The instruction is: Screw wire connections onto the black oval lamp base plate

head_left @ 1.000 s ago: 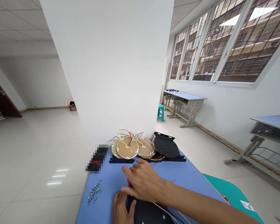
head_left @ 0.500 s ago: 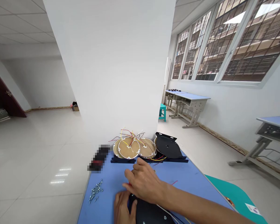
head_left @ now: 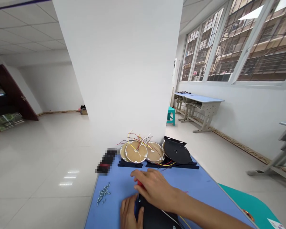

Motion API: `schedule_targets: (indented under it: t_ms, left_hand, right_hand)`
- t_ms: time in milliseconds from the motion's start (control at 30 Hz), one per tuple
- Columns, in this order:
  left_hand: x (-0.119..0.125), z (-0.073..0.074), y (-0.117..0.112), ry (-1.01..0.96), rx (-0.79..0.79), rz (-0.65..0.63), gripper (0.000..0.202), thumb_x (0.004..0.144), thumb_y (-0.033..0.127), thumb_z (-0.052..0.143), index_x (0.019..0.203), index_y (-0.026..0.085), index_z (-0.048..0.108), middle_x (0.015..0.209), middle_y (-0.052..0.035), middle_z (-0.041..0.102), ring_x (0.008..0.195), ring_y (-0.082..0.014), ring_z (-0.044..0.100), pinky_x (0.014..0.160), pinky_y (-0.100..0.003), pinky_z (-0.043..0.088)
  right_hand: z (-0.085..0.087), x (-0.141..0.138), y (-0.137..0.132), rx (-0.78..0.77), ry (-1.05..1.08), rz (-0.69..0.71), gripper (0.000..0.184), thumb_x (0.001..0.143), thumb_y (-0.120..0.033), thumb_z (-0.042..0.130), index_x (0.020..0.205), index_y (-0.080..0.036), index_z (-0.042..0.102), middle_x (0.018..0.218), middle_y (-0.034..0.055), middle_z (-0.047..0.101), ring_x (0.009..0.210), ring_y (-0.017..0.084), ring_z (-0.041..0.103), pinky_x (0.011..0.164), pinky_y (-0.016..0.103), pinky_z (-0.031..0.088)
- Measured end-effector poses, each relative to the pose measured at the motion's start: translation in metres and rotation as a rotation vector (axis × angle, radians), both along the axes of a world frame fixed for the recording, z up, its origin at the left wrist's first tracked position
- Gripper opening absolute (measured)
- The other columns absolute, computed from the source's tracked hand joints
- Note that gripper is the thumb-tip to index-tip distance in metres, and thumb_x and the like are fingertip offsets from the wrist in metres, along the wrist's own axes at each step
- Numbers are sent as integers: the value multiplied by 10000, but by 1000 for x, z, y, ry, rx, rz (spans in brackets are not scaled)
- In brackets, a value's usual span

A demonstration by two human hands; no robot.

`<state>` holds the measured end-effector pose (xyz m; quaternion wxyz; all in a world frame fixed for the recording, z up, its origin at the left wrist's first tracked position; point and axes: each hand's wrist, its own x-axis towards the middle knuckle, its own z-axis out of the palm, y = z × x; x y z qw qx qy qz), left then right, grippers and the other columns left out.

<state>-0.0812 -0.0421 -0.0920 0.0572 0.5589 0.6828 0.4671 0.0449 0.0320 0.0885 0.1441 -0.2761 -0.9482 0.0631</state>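
Observation:
A black metal plate (head_left: 154, 216) with silver screws in it lies at the table's near edge, partly cut off by the bottom of the view. My left hand (head_left: 130, 213) grips its left edge, thumb on top and fingers down the side. Over the plate's far corner, my right hand (head_left: 154, 187) is closed around a red-handled screwdriver (head_left: 139, 183); only a bit of the handle shows and its tip is hidden. One screw (head_left: 139, 200) sits in the plate just below that hand. White and yellow wires (head_left: 170, 218) run out under my right forearm.
Loose screws (head_left: 103, 193) lie in a pile on the blue table (head_left: 114, 181) at left. Behind them is a pixelated dark item (head_left: 106, 161). Round tan discs (head_left: 136, 152) with wires and another black plate (head_left: 177, 152) lean against the white pillar (head_left: 124, 79). A green stool (head_left: 243, 197) stands at right.
The view has shifted slightly, so the table sits further right. My right hand has turned on the screwdriver, and more of the red handle shows. My left hand stays on the plate.

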Motion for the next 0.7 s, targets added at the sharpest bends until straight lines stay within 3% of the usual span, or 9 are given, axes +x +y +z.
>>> schedule_targets:
  t_ms: [67, 167, 233, 300, 400, 533, 700]
  left_hand:
    - [-23, -1, -9, 63, 40, 65, 336, 869, 371, 484, 1087, 182, 656, 1048, -108, 711, 1006, -284, 615, 885, -430, 493]
    - [-75, 7, -28, 249, 49, 211, 282, 871, 426, 505, 908, 215, 689, 890, -93, 715, 899, -275, 631, 839, -413, 501]
    - [-106, 15, -40, 331, 6, 364, 328, 860, 458, 488, 902, 200, 686, 862, -99, 708, 840, -280, 621, 806, -426, 504]
    - [-127, 22, -46, 337, -90, 424, 400, 839, 482, 446, 914, 173, 689, 880, -119, 703, 842, -301, 611, 782, -451, 508]
    - [-135, 27, -47, 283, -196, 423, 461, 790, 498, 424, 886, 145, 703, 871, -138, 702, 854, -324, 600, 787, -479, 505]
    - [-130, 28, -44, 299, -208, 417, 473, 786, 491, 407, 861, 143, 719, 854, -137, 708, 835, -317, 595, 821, -476, 487]
    - [-139, 21, -50, 431, -247, 409, 411, 819, 441, 409, 864, 188, 730, 868, -104, 731, 825, -312, 631, 712, -441, 491]
  right_hand:
    - [2, 13, 2, -57, 100, 2, 231, 939, -236, 501, 1170, -227, 506, 956, 1, 725, 832, 190, 644, 753, 308, 439]
    - [5, 33, 4, -194, 266, -25, 197, 947, -250, 466, 1135, -242, 521, 912, 3, 718, 829, 186, 630, 761, 321, 459]
    - [4, 45, 4, -269, 320, -53, 179, 953, -278, 443, 1108, -248, 526, 902, 6, 713, 814, 182, 629, 754, 328, 473]
    - [1, 53, 3, -318, 347, -83, 179, 959, -317, 423, 1088, -252, 530, 900, 12, 711, 819, 188, 633, 774, 351, 482]
    - [-3, 60, -1, -352, 372, -112, 195, 960, -364, 412, 1070, -259, 534, 930, 25, 708, 865, 203, 638, 812, 380, 488]
    - [-3, 69, -4, -362, 370, -134, 204, 962, -381, 407, 1067, -258, 532, 952, 29, 705, 899, 204, 637, 829, 394, 492]
    - [1, 80, -6, -340, 413, -150, 205, 958, -386, 415, 1061, -254, 534, 951, 33, 709, 900, 201, 643, 815, 400, 504]
